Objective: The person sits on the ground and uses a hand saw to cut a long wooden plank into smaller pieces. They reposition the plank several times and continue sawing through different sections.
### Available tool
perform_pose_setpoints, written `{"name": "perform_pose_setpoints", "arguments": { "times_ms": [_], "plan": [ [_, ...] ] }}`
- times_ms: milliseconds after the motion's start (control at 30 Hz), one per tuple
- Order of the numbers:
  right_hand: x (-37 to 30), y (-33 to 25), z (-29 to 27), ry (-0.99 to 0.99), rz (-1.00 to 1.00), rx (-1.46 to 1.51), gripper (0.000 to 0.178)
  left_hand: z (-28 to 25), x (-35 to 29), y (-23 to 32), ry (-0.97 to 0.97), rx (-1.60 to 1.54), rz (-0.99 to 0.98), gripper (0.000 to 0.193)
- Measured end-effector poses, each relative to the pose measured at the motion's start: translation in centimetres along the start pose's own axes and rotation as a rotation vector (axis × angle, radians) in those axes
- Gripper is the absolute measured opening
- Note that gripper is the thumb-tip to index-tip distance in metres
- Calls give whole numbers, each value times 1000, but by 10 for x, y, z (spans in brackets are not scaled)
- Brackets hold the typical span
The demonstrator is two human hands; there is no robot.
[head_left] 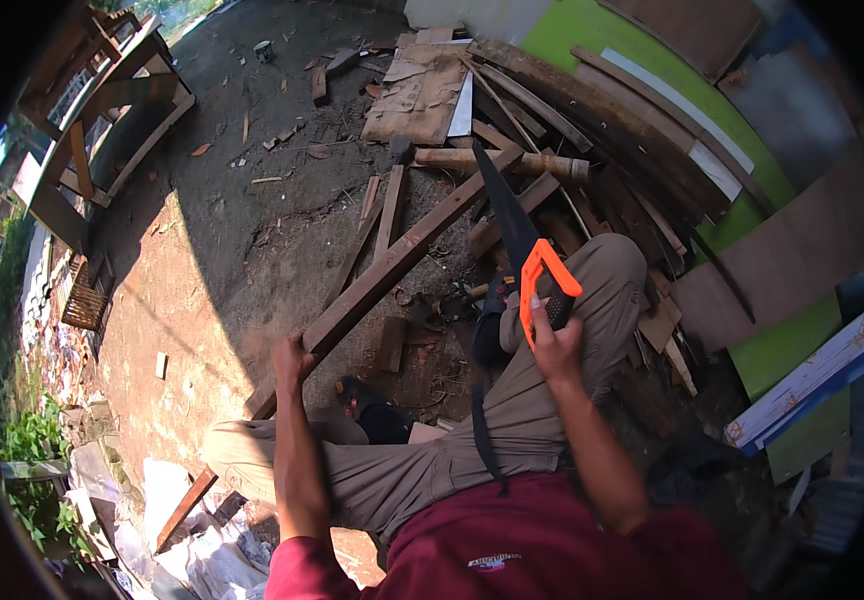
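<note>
- While the left hand (294,362) is curled over the long wooden beam (392,267), most of its fingers pass out of sight round the wood; they look closed on it, but how tightly I cannot tell.
- The right hand (558,350) is wrapped round the orange handle of the handsaw (508,205), thumb showing against the grip, the other fingers largely concealed.
- The beam slants from beside the left knee up toward the bamboo pole (542,164); its lower end slips behind the forearm and leg.
- Below that knee a brown wood strip (187,510) emerges; whether it belongs to the beam is unclear.
- The saw's dark blade points up and away, overlapping the beam's far part; whether they touch cannot be told.
- The left shoe (377,415) is partly covered by the trouser leg, and the right shoe (493,320) is also half hidden.
- Between the shoes, small dark objects blur into shadow.
- At upper left, a wooden frame (80,160) is cut by the black rim; at right, the green board (777,355) lies mostly under other sheets.
</note>
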State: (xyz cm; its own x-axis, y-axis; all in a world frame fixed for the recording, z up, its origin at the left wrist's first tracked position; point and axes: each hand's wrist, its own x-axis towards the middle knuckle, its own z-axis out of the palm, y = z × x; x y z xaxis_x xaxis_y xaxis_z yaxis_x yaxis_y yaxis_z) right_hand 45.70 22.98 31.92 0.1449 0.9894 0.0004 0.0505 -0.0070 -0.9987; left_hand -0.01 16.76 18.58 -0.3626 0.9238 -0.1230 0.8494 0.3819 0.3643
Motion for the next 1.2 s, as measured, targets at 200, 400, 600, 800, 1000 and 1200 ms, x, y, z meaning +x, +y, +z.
{"name": "perform_pose_setpoints", "arguments": {
  "times_ms": [200, 400, 600, 800, 1000, 1200],
  "plan": [
    [-7, -3, 9, 58, 0, 34, 31, 15, -29, 2, -85, -63, 11, 37],
    [2, 4, 4, -29, -38, 18, 28, 8, -17, 11, -168, -100, -31, 55],
    [-2, 0, 13, -37, -80, -129, 34, 8, -12, 4, -149, 0, 9, 53],
    [-13, 0, 0, -76, -68, -247, 34, 12, -19, 16, -69, 79, 40, 45],
    [-10, -8, 6, -125, -38, -304, 31, 31, -11, -3, -54, 117, 4, 41],
    [-12, -13, 14, -151, -83, -320, 34, 22, -2, 11, -165, 173, 9, 49]
  ]
}}
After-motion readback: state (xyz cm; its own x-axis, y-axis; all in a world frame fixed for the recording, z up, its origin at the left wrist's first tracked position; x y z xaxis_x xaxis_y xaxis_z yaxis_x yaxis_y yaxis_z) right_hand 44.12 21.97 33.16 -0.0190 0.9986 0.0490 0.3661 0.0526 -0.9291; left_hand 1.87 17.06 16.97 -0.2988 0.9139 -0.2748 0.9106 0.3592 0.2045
